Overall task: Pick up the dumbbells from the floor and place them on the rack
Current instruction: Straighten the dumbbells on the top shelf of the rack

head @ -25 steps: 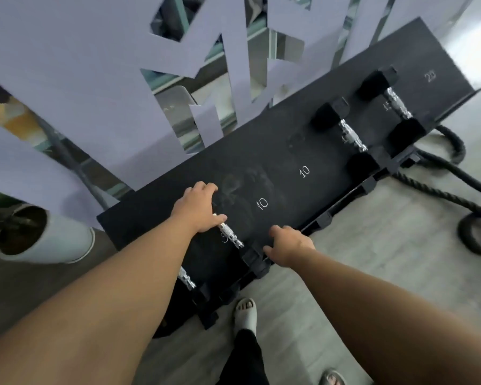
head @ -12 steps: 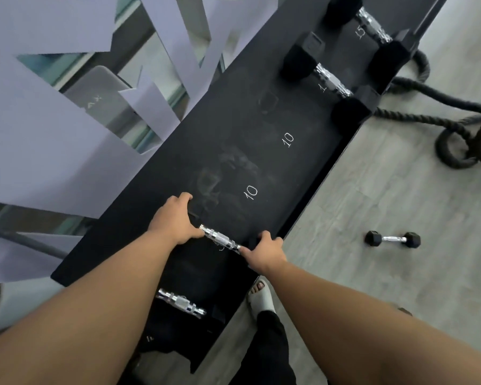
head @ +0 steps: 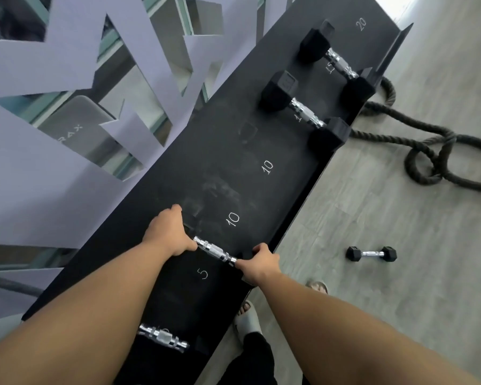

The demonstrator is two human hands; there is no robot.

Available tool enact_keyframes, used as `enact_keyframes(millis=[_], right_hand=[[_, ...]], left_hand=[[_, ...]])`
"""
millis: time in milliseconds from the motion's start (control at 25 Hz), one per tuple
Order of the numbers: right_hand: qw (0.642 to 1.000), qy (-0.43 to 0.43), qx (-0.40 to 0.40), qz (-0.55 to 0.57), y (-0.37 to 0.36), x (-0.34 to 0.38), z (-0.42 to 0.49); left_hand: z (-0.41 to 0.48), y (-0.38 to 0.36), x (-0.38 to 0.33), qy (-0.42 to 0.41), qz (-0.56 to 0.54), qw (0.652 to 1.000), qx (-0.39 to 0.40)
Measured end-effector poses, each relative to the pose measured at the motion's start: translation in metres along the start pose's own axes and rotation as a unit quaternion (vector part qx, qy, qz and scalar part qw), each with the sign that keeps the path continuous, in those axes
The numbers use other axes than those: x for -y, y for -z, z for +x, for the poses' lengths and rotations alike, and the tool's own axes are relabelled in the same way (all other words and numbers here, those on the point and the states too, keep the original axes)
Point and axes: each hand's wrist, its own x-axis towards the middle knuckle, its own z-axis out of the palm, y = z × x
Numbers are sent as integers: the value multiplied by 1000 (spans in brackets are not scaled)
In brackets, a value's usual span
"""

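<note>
- A grey plank floor (head: pixel 372 212) fills the right of the frame; a pale cut-out panel (head: pixel 39 168) with angular openings covers the upper left.
- A long black rack (head: pixel 195 168) runs diagonally from the lower left to the upper right, chalked with the numbers 5, 10, 10, 15 and 20.
- At lower centre a small dumbbell (head: pixel 215 250) lies on the rack just above the "5" mark; only its chrome handle shows.
- The left hand (head: pixel 168 232) is curled over the dumbbell's far end, fingers closed down around the head and hiding it.
- The right hand (head: pixel 258 263) is curled over the near end at the rack's front edge, fingers wrapped and thumb up.
- Another chrome-handled dumbbell (head: pixel 163 337) rests on the rack at the bottom of the frame, partly hidden by the left forearm.
- Two larger black hex dumbbells sit on the rack at upper right: one (head: pixel 303 113) nearer the middle, one (head: pixel 336 61) beyond it.
- One small dumbbell (head: pixel 371 254) lies on the floor at right centre, well apart from the rack.
- A thick dark rope (head: pixel 428 151) loops across the floor at upper right.
- A sandalled foot (head: pixel 246 318) stands beside the rack's front edge.
</note>
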Motion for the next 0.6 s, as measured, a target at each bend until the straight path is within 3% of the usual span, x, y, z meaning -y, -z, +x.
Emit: enact_keyframes(millis=[400,600], right_hand=[[997,42,-55,42,144,80,98],[997,26,-69,17,188,92,141]], left_hand=[[105,98,-159,-74,22,995,-64],[152,95,-212,-78,-3,995,-59]])
